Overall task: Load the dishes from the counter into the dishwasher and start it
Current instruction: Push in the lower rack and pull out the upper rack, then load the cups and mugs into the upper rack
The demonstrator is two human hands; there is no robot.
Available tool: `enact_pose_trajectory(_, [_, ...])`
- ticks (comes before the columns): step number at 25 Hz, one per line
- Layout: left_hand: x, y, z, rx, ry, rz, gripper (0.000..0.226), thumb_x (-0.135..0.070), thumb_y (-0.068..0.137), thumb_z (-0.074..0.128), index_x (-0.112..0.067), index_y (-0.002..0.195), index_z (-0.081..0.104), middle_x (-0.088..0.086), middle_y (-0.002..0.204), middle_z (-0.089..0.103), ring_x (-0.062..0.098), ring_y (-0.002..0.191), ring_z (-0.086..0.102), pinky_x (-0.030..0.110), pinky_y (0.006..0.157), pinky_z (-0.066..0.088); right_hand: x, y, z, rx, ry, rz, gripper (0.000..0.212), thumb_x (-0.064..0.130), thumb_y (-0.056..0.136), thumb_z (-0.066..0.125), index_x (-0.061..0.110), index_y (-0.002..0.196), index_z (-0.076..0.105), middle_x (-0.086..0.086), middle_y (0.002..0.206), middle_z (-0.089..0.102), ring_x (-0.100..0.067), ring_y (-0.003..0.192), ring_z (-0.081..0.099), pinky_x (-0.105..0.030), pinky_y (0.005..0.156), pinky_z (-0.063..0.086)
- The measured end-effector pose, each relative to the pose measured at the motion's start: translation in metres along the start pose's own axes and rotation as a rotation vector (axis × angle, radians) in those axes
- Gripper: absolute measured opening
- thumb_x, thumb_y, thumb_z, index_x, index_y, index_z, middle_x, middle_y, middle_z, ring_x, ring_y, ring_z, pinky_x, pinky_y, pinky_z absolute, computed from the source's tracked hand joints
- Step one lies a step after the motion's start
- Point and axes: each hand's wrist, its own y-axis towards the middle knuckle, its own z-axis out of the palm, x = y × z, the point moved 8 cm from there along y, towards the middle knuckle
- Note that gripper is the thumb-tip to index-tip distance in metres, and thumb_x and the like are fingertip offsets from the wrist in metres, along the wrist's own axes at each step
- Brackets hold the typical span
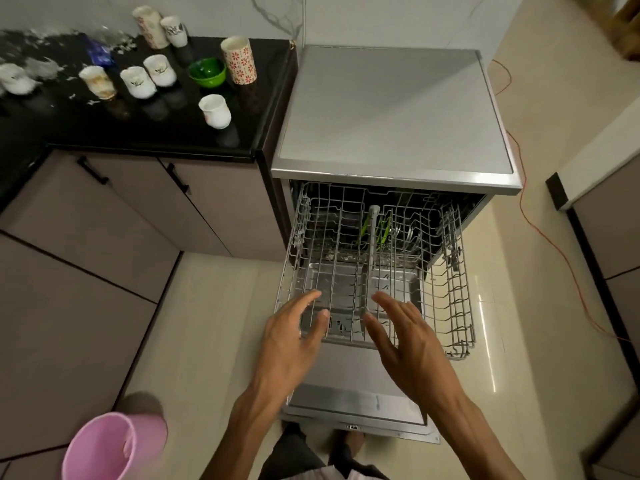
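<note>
The dishwasher (pixel 391 109) stands open, its door (pixel 356 407) folded down and the upper wire rack (pixel 453 282) pulled out over it. The rack holds nothing; plates show in the lower rack inside. My left hand (pixel 294 334) and my right hand (pixel 405 330) hover over the rack's front edge, fingers straight and spread, holding nothing. On the black counter (pixel 194 140) to the left stand several white cups, a green bowl (pixel 207 72), a tall red-flowered tumbler (pixel 239 59) and a white cup (pixel 215 111) nearest the edge.
A pink bucket (pixel 110 448) sits on the floor at the lower left. Cabinet doors with black handles run below the counter. An orange cable (pixel 550 233) trails across the floor right of the dishwasher. A second cabinet stands at the far right.
</note>
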Motion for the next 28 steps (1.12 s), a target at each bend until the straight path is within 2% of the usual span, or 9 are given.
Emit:
enact_pose_trajectory(3, [-0.006, -0.006, -0.008, -0.011, -0.022, -0.002, 0.054, -0.056, 0.092, 0.047, -0.032, 0.141, 0.048, -0.012, 0.145, 0.047, -0.005, 0.127, 0.036, 0.017, 0.102, 0.028, 0.017, 0.002, -0.009, -0.022, 0.005, -0.035, 0.069, 0.067, 0.094, 0.023, 0.024, 0.144, 0.041, 0.000, 0.144, 0.049, -0.014, 0.130, 0.048, -0.044, 0.109, 0.042])
enact_pose_trajectory(6, [-0.006, -0.006, -0.021, -0.044, -0.043, 0.003, 0.054, -0.055, 0.092, 0.047, -0.031, 0.140, 0.048, -0.009, 0.146, 0.048, -0.002, 0.130, 0.038, 0.017, 0.103, 0.028, 0.038, 0.007, -0.010, -0.052, 0.009, -0.086, 0.070, 0.067, 0.094, 0.022, 0.022, 0.144, 0.041, 0.001, 0.147, 0.047, -0.006, 0.135, 0.038, -0.042, 0.114, 0.035])
enact_pose_trajectory(8, [-0.004, -0.004, -0.036, -0.076, -0.048, 0.006, 0.052, -0.053, 0.093, 0.048, -0.029, 0.140, 0.049, -0.009, 0.145, 0.049, -0.006, 0.126, 0.036, 0.008, 0.099, 0.026, 0.055, 0.012, -0.007, -0.065, 0.031, -0.105, 0.068, 0.066, 0.094, 0.024, 0.023, 0.143, 0.041, 0.001, 0.147, 0.047, -0.004, 0.134, 0.035, -0.043, 0.115, 0.035])
enact_pose_trajectory(10, [-0.002, -0.001, -0.054, -0.104, -0.043, 0.017, 0.051, -0.051, 0.094, 0.049, -0.028, 0.139, 0.050, -0.012, 0.142, 0.051, -0.012, 0.121, 0.036, -0.004, 0.090, 0.022, 0.070, 0.018, -0.002, -0.074, 0.056, -0.120, 0.067, 0.065, 0.094, 0.025, 0.022, 0.142, 0.043, -0.001, 0.146, 0.049, -0.010, 0.134, 0.042, -0.046, 0.111, 0.039])
enact_pose_trajectory(12, [0.005, 0.002, -0.080, -0.144, -0.056, 0.031, 0.050, -0.051, 0.094, 0.051, -0.027, 0.137, 0.052, -0.015, 0.138, 0.053, -0.022, 0.113, 0.039, -0.008, 0.084, 0.025, 0.091, 0.027, 0.007, -0.093, 0.065, -0.147, 0.065, 0.063, 0.096, 0.028, 0.021, 0.142, 0.044, -0.002, 0.145, 0.050, -0.012, 0.134, 0.044, -0.046, 0.110, 0.040])
enact_pose_trajectory(14, [0.018, 0.004, -0.109, -0.173, -0.080, 0.048, 0.050, -0.051, 0.093, 0.051, -0.026, 0.136, 0.053, -0.019, 0.133, 0.053, -0.031, 0.105, 0.038, -0.009, 0.084, 0.026, 0.115, 0.037, 0.021, -0.108, 0.078, -0.172, 0.065, 0.063, 0.096, 0.029, 0.020, 0.143, 0.043, -0.002, 0.144, 0.050, -0.013, 0.134, 0.046, -0.046, 0.109, 0.042])
enact_pose_trajectory(19, [0.056, 0.011, -0.176, -0.251, -0.088, 0.067, 0.049, -0.052, 0.092, 0.051, -0.027, 0.134, 0.055, -0.026, 0.125, 0.050, -0.034, 0.105, 0.037, -0.006, 0.087, 0.033, 0.173, 0.058, 0.061, -0.127, 0.113, -0.175, 0.068, 0.067, 0.093, 0.028, 0.023, 0.143, 0.042, 0.000, 0.145, 0.049, -0.016, 0.134, 0.046, -0.046, 0.107, 0.044])
enact_pose_trajectory(24, [0.100, 0.018, -0.233, -0.298, -0.112, 0.042, 0.043, -0.048, 0.091, 0.055, -0.031, 0.131, 0.058, -0.027, 0.121, 0.052, -0.015, 0.112, 0.047, -0.002, 0.086, 0.038, 0.230, 0.072, 0.097, -0.141, 0.109, -0.187, 0.066, 0.064, 0.093, 0.031, 0.021, 0.141, 0.046, 0.001, 0.138, 0.055, -0.015, 0.126, 0.053, -0.028, 0.098, 0.046])
enact_pose_trajectory(28, [0.127, 0.015, -0.265, -0.282, -0.123, 0.021, 0.046, -0.049, 0.090, 0.053, -0.029, 0.131, 0.058, -0.022, 0.124, 0.053, -0.010, 0.114, 0.046, -0.004, 0.082, 0.037, 0.268, 0.080, 0.119, -0.164, 0.148, -0.203, 0.050, 0.052, 0.097, 0.042, 0.023, 0.138, 0.049, 0.006, 0.131, 0.058, -0.006, 0.119, 0.052, -0.016, 0.093, 0.039])
